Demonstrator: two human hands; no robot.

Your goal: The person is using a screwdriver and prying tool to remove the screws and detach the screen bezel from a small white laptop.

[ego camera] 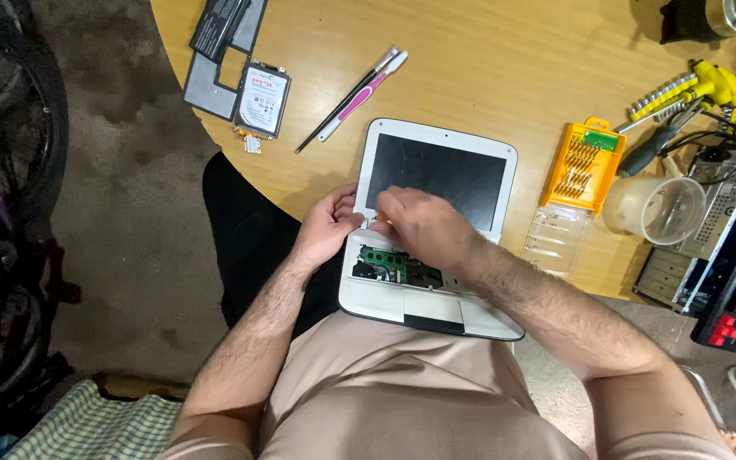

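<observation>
Right hand (415, 223) curled closed on small orange tool (381, 218), over opened white laptop (436, 230) at near table edge. Left hand (327, 226) half bent, gripping laptop's left side. Counted: one laptop, one hard drive (261, 98) far left, two brushes (355, 94), one orange bit case (583, 163) on right.

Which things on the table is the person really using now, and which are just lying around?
In use:
- white laptop, opened up, green circuit board showing
- left hand steadying its edge
- right hand working at the hinge with something small and orange

Lying about:
- hard drive
- two brushes
- orange bit case
- plastic cup
- yellow hex keys
</observation>
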